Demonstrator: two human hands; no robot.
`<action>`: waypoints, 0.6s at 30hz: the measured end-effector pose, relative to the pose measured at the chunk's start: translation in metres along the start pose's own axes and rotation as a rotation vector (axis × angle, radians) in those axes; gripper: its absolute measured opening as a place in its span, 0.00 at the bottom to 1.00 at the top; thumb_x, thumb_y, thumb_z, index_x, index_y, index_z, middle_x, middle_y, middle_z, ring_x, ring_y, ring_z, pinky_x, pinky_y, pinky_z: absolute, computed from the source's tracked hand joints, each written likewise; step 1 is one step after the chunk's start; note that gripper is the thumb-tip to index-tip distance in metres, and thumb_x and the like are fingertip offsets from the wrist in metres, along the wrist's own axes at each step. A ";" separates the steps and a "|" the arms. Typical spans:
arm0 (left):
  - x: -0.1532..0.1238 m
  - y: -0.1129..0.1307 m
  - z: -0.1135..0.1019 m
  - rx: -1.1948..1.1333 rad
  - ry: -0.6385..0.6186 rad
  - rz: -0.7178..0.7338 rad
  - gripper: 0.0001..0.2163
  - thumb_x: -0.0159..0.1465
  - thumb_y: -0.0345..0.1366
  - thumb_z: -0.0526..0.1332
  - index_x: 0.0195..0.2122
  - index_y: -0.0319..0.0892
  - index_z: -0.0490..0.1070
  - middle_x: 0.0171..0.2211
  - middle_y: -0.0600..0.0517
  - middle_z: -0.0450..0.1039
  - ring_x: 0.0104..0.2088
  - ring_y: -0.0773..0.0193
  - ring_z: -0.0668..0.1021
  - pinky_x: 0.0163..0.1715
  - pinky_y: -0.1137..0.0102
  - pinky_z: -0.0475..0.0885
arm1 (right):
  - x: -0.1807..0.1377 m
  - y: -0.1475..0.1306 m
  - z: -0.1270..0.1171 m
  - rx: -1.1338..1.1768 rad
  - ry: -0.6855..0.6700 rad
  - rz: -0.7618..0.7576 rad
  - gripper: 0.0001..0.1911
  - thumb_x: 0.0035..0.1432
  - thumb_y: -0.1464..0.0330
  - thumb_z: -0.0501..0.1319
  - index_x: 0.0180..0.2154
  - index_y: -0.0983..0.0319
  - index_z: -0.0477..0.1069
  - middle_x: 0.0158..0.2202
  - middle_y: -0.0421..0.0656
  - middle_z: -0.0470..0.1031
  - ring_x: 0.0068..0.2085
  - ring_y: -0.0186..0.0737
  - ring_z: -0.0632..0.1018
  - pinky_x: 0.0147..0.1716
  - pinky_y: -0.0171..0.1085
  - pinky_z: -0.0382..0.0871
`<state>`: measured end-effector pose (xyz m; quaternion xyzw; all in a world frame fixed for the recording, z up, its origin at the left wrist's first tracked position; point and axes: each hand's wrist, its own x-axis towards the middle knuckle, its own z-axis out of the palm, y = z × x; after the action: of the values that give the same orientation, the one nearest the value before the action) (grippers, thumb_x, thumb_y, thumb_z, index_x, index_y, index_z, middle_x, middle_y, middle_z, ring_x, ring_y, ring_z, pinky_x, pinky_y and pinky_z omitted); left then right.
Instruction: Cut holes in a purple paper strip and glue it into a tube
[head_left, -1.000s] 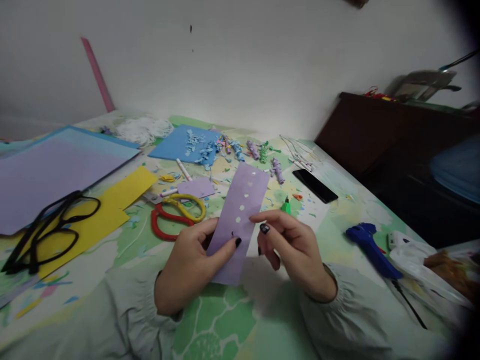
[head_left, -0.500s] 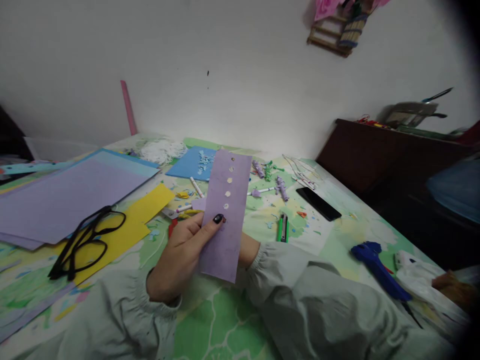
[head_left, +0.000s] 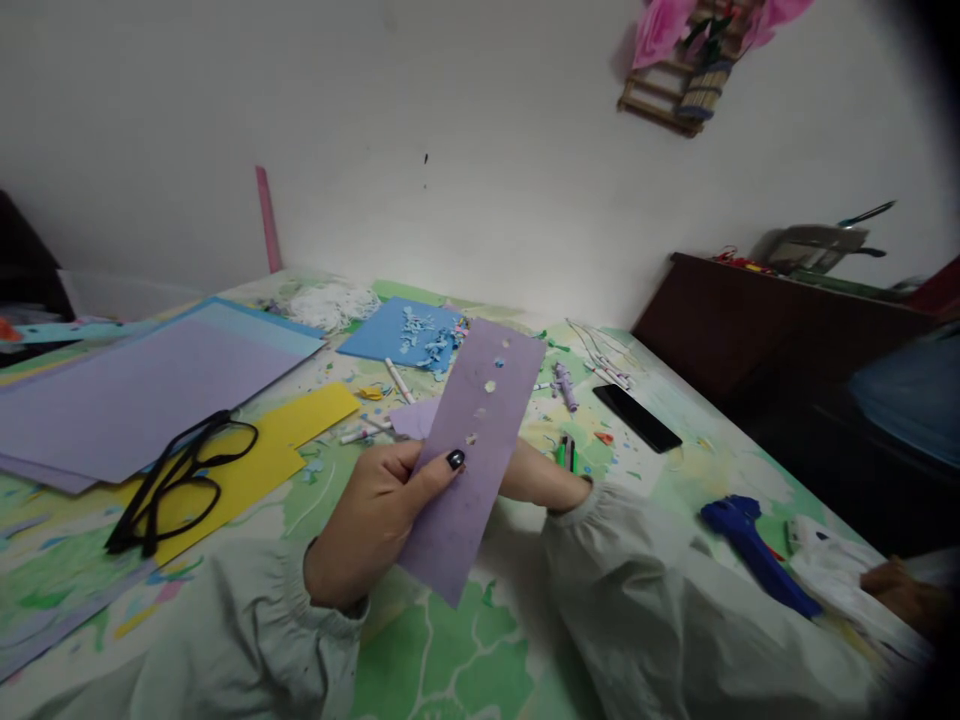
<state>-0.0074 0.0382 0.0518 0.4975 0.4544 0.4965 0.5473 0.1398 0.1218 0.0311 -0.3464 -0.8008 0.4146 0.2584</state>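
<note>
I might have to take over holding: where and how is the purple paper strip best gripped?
Probably pinch the purple paper strip by its lower end, from the near side, pressing lightly on both faces. That flat end juts free and shows no holes, unlike the upper part. The left hand grips the left edge, and the right hand, mostly hidden, is behind it.

I hold a long lilac paper strip (head_left: 466,525) facing me, its top end leaning right, a row of small holes (head_left: 490,387) running lengthwise from there.
</note>
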 end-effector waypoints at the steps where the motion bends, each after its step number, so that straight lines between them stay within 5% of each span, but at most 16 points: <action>1: 0.000 -0.001 -0.001 0.008 -0.010 -0.001 0.16 0.53 0.48 0.64 0.20 0.38 0.71 0.15 0.57 0.62 0.16 0.74 0.60 0.13 0.78 0.53 | -0.012 0.000 -0.009 0.015 0.020 0.049 0.25 0.49 0.66 0.68 0.50 0.61 0.68 0.33 0.39 0.75 0.29 0.34 0.74 0.28 0.34 0.70; 7: 0.002 -0.005 -0.002 0.053 -0.061 -0.072 0.18 0.55 0.51 0.61 0.21 0.40 0.67 0.16 0.58 0.59 0.16 0.72 0.59 0.13 0.77 0.52 | -0.079 0.004 -0.050 0.109 0.224 0.312 0.27 0.48 0.64 0.65 0.50 0.67 0.67 0.23 0.39 0.69 0.20 0.30 0.68 0.17 0.30 0.59; 12: 0.007 -0.004 -0.003 0.334 0.061 0.114 0.16 0.60 0.46 0.55 0.20 0.42 0.63 0.20 0.57 0.60 0.21 0.68 0.63 0.19 0.74 0.58 | -0.115 0.012 -0.064 0.061 0.399 0.185 0.31 0.47 0.66 0.64 0.54 0.62 0.62 0.23 0.35 0.68 0.21 0.32 0.70 0.18 0.31 0.59; 18: 0.016 -0.004 -0.006 0.438 0.045 0.125 0.12 0.57 0.43 0.59 0.21 0.42 0.68 0.19 0.57 0.62 0.21 0.68 0.64 0.20 0.75 0.59 | -0.136 0.013 -0.062 -0.477 0.301 -0.023 0.31 0.45 0.64 0.70 0.52 0.61 0.67 0.16 0.29 0.55 0.17 0.29 0.58 0.17 0.32 0.53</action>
<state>-0.0114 0.0545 0.0471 0.6203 0.5320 0.4297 0.3840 0.2733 0.0529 0.0354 -0.4458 -0.8324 0.1554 0.2903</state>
